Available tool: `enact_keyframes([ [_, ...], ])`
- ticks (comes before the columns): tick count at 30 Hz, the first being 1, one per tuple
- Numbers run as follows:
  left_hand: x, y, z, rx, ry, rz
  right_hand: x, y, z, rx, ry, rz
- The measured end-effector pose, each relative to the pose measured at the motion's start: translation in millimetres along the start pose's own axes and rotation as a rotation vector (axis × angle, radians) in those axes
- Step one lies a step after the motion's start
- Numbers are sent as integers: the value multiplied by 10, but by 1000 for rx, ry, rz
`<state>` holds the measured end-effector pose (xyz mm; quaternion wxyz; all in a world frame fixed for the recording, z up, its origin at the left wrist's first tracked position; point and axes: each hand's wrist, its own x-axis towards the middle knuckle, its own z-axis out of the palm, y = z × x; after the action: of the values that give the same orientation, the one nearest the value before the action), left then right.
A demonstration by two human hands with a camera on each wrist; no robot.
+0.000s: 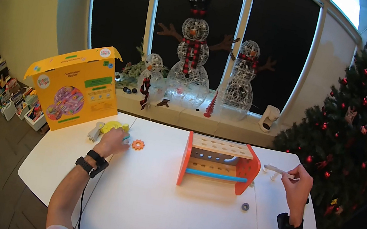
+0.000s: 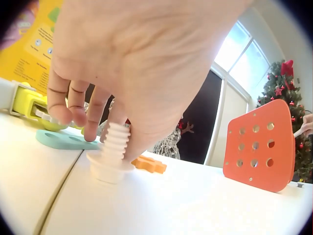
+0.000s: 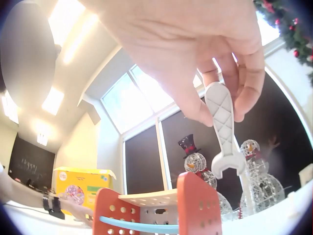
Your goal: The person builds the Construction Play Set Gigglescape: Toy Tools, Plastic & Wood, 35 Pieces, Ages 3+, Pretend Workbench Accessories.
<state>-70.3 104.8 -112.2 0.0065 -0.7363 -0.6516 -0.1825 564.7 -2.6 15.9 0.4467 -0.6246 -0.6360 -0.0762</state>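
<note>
My right hand (image 1: pixel 297 184) pinches a white toy wrench (image 3: pixel 224 125) by its handle, jaw end pointing down in the right wrist view, above the table to the right of the red-sided toy workbench (image 1: pixel 217 175). At the left, my left hand (image 1: pixel 113 142) is lowered to the tabletop with its fingers beside a white screw (image 2: pixel 114 147) standing upright on its head; whether it touches the screw I cannot tell. A teal flat piece (image 2: pixel 63 140) lies by those fingertips. An orange gear (image 1: pixel 138 145) lies just right of this hand, and yellow pieces (image 1: pixel 114 126) lie behind it.
A yellow box (image 1: pixel 78 89) stands at the table's back left. A grey ring (image 1: pixel 245 206) lies in front of the workbench's right side. Small white pieces (image 1: pixel 274 176) are near my right hand. Wire snowmen (image 1: pixel 190 72) stand behind the table, a decorated tree (image 1: pixel 351 128) at right.
</note>
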Motion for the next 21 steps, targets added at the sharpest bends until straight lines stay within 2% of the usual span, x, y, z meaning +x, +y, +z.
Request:
enact_keyframes([
  [5, 99, -67, 119, 65, -64, -13, -129, -152, -144, 162, 65, -19],
  [9, 72, 23, -10, 34, 27, 45, -212, -281, -182, 314, 79, -25],
  [11, 35, 246, -227, -7, 59, 56, -274, -381, -159, 384, 80, -15],
  [13, -22, 574, -458, -373, -1, -2, -332, -511, -108, 564, 33, -21],
  [14, -67, 728, -544, -372, -2, -3, -371, -549, -78, 587, 10, -34],
  [15, -110, 881, -623, -661, -114, 6, -408, -624, -53, 588, 10, -35],
  [16, -162, 1030, -696, -949, -229, 17, -448, -725, -41, 548, -8, -129],
  [17, -229, 1185, -781, -949, -228, 17, -490, -833, -34, 508, -26, -222],
  [19, -349, 1460, -922, -1323, -498, 46, -545, -1017, -32, 412, -43, -398],
  [21, -425, 1620, -952, -1389, -569, 82, -620, -1167, 26, 471, -79, -445],
])
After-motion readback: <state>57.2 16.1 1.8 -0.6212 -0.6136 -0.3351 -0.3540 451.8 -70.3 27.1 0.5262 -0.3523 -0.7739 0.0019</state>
